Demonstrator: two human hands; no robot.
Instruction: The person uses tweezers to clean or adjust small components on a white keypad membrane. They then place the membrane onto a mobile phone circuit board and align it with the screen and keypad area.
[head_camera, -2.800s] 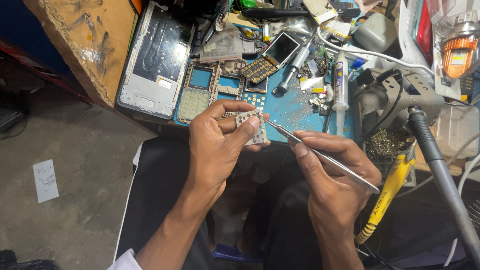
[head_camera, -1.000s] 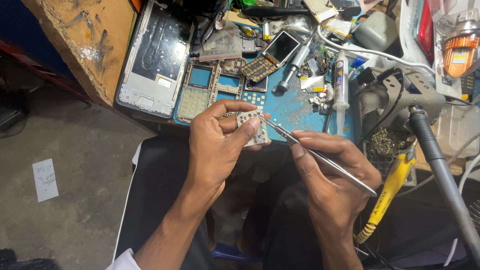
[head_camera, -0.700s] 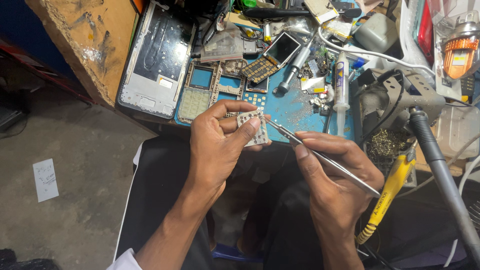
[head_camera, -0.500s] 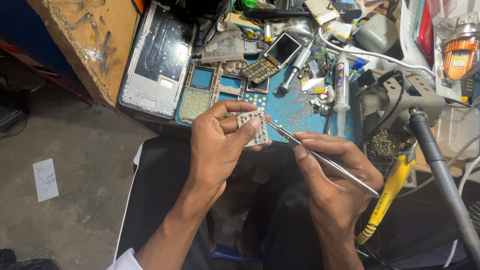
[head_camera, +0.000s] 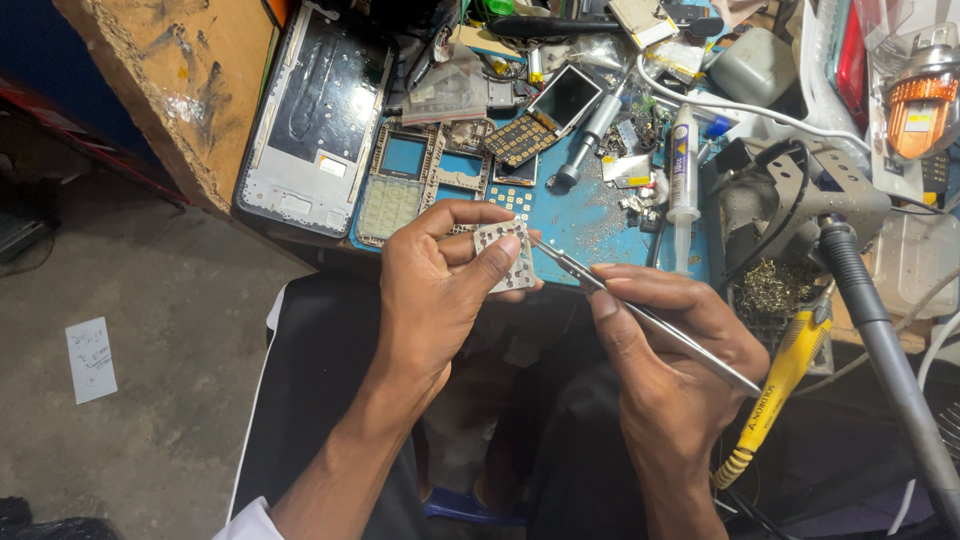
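Item in hand: small keypad panel (head_camera: 505, 255), pale with a grid of dots, held above the near edge of the blue work mat (head_camera: 600, 225), just over the person's lap.
Left hand (head_camera: 440, 290): closed on the keypad panel; thumb lies across its lower face, index finger curls over its top edge, palm turned toward the body.
Right hand (head_camera: 670, 360): closed on metal tweezers (head_camera: 640, 310), pinched between thumb and forefinger like a pen, the shaft running back over the knuckles.
Tweezers, tip: touching or just beside the right edge of the panel; exact contact too small to tell.
Pose: both wrists low and close together, forearms rising from the bottom of the view, hands meeting in front of the bench.
Handling note (judgement): the panel looks thin and flexible, so a steady thumb brace and a light, shallow tip angle would suit; pressure is best kept at the panel's edge.
Bench, left: large phone frame (head_camera: 315, 120), dark with a pale rim.
Bench, centre: keypad housings (head_camera: 420, 175) on the mat, a white syringe tube (head_camera: 683, 160) upright beside them.
Bench, right: yellow-handled soldering iron (head_camera: 775, 385) hanging near the right hand.
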